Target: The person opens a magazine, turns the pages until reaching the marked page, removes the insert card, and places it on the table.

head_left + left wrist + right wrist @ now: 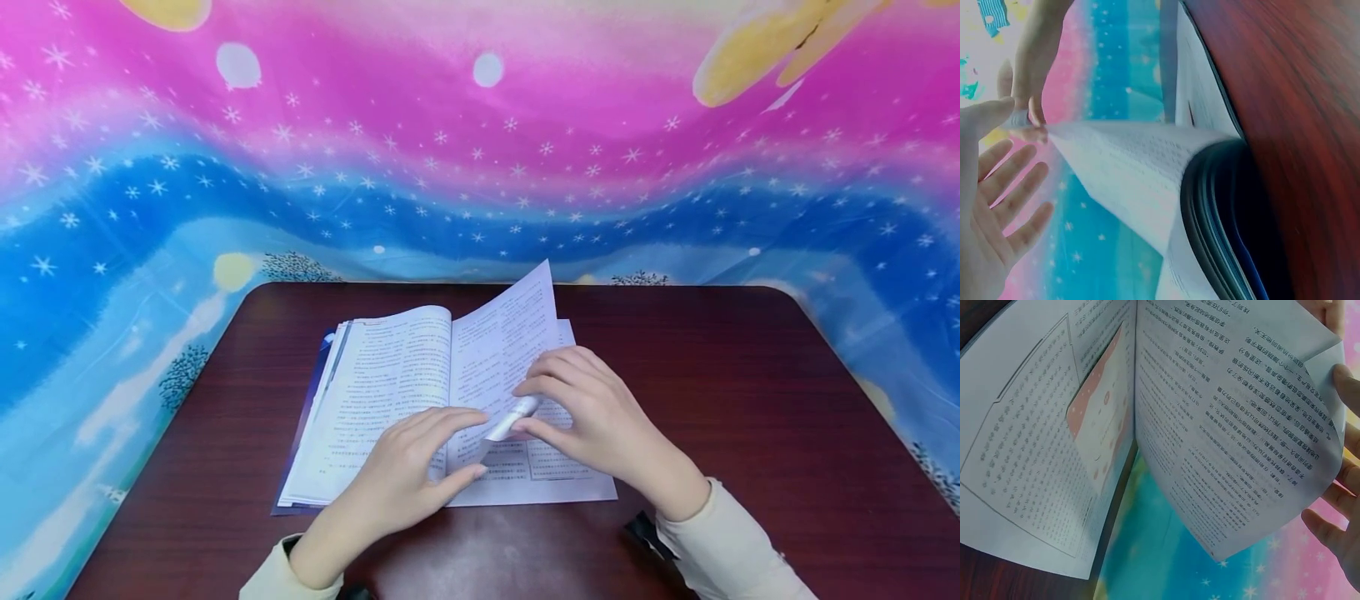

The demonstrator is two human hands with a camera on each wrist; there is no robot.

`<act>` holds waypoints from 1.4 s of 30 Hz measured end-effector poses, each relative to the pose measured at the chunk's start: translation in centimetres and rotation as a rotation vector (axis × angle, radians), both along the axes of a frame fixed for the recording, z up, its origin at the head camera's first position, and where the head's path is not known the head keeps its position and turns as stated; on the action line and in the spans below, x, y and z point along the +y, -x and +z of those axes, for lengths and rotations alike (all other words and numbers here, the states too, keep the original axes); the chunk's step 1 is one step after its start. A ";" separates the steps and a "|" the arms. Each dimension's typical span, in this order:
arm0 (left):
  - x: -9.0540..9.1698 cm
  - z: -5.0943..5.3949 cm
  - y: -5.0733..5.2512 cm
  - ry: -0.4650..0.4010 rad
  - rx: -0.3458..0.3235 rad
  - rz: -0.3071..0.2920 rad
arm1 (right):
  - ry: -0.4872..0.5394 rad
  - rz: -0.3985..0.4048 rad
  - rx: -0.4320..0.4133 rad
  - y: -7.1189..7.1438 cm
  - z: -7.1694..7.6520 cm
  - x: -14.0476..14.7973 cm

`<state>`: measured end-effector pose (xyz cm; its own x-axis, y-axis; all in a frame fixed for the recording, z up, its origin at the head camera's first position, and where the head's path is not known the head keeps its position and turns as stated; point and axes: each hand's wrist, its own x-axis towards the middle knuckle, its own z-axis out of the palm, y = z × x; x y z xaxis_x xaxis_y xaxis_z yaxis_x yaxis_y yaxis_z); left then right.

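An open book (375, 400) with printed text lies on the table. One page (502, 333) stands lifted from its right half, its near corner curled over. My right hand (592, 408) holds this page at the curled edge between thumb and fingers. My left hand (412, 467) is over the book's lower middle, close to the curled corner. In the left wrist view the left hand's fingers (1019, 181) are spread and hold nothing. A pink and white card (1100, 409) rests against the page beneath, near the spine; the head view does not show it.
The dark reddish-brown table (750, 392) extends on both sides of the book. A pink and blue patterned cloth (420, 167) hangs behind and beside it. The book's dark blue cover (311, 408) shows along its left edge.
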<state>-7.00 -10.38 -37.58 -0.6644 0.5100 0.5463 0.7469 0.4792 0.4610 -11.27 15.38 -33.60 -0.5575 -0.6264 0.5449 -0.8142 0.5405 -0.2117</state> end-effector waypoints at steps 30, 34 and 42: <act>0.3 -0.7 0.5 -0.037 0.003 0.136 | 0.027 -0.037 0.035 -0.7 0.2 0.8; -0.5 -1.3 0.4 -0.040 0.003 0.174 | -0.007 -0.064 0.024 -0.9 -0.1 1.4; -2.3 -2.1 0.0 -0.046 0.035 0.251 | -0.086 -0.091 0.003 -1.3 -1.6 2.9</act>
<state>-7.04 -12.65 -39.64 -0.7475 0.3054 0.5899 0.6228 0.6311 0.4624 -9.99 18.24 -35.20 -0.6126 -0.6175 0.4934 -0.7615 0.6283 -0.1592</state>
